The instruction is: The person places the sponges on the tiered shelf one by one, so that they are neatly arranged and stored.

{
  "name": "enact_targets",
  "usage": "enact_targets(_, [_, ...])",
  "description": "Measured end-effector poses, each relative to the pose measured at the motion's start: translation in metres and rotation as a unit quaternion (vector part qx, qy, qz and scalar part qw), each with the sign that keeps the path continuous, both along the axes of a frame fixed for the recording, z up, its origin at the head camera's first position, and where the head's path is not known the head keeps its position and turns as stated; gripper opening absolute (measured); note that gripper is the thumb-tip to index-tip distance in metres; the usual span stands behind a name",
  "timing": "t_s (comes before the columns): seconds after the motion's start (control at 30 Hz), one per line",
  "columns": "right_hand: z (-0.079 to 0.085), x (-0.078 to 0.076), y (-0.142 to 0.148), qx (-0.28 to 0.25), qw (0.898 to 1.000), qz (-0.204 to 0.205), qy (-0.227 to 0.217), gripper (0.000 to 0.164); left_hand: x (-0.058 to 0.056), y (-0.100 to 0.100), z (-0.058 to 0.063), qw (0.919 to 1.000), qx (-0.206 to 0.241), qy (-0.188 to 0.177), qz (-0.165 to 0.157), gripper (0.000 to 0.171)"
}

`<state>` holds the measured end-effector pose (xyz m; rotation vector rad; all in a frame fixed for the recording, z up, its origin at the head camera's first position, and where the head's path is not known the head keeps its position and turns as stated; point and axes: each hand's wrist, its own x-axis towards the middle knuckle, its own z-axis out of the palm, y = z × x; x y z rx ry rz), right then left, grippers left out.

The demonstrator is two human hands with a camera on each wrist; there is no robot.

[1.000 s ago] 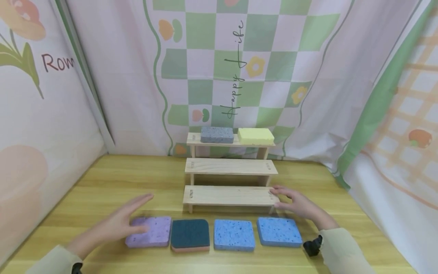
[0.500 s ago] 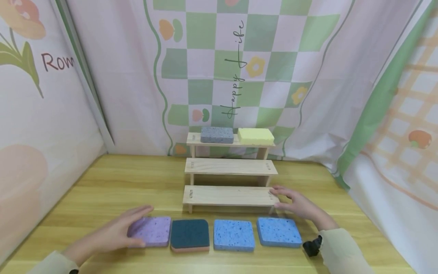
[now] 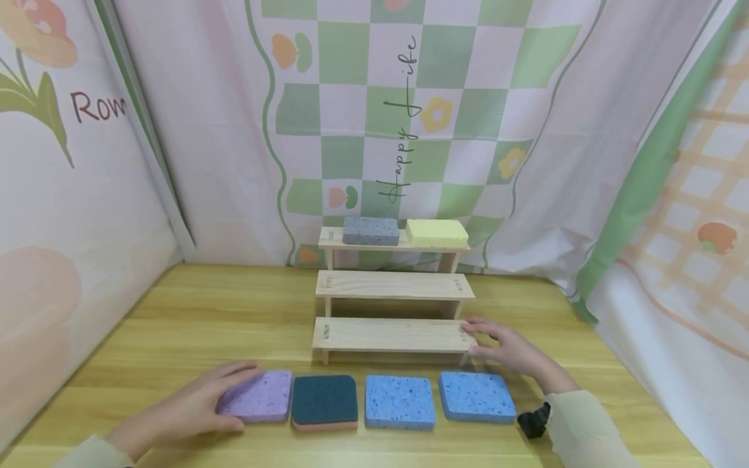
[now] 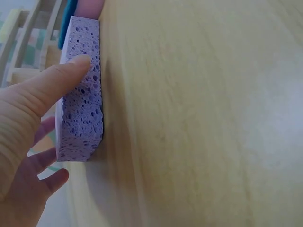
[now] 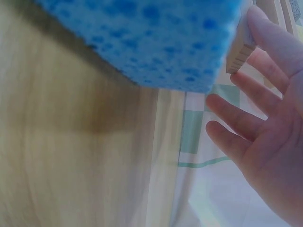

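In the head view my left hand (image 3: 196, 403) is at the left end of a purple sponge (image 3: 263, 395), its thumb along the near side and its fingers over the far side. The left wrist view shows the thumb lying against the pored edge of this purple sponge (image 4: 83, 109); the little-finger side reaches past its end. My right hand (image 3: 512, 351) holds the right end of the lowest board of a three-step wooden stand (image 3: 392, 333), thumb at the front edge and fingers at the back. A blue sponge (image 5: 156, 42) fills the top of the right wrist view.
Right of the purple sponge lie a dark green scouring sponge (image 3: 324, 400) with a pink base and two blue sponges, one (image 3: 400, 401) left of the other (image 3: 477, 396). A grey sponge (image 3: 371, 231) and a yellow one (image 3: 437, 233) sit on the top step. Curtains surround the table.
My left hand has come down and toward me, from above the purple sponge to around its left end. The right hand has stayed on the stand.
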<state>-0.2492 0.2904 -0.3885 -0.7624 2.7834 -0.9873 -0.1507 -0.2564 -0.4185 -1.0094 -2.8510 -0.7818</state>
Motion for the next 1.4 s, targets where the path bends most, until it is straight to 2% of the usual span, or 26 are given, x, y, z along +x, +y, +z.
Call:
enact_targets(0.33, [-0.002,-0.001,0.001,0.004,1.000,-0.006,-0.001,0.058,-0.001,-0.004,-0.006,0.9999,-0.005,0.015,-0.001,0.070])
enact_targets(0.63, [-0.002,-0.001,0.000,0.001,1.000,-0.005,-0.006,0.059,-0.001,-0.003,-0.007,0.9967,-0.008,0.080,-0.006,0.063])
enact_targets(0.8, [-0.002,-0.001,0.000,0.000,1.000,-0.007,-0.007,0.059,-0.001,-0.003,-0.002,0.9970,-0.008,0.077,-0.001,0.060])
enact_targets(1.1, [0.000,0.000,0.000,0.001,1.000,-0.007,-0.007,0.059,-0.003,0.000,0.004,0.9945,-0.010,0.104,0.005,0.057])
enact_targets(1.4, [0.001,0.001,0.000,0.003,1.000,-0.007,-0.004,0.058,-0.010,0.004,0.015,0.9962,0.005,0.086,0.007,0.058])
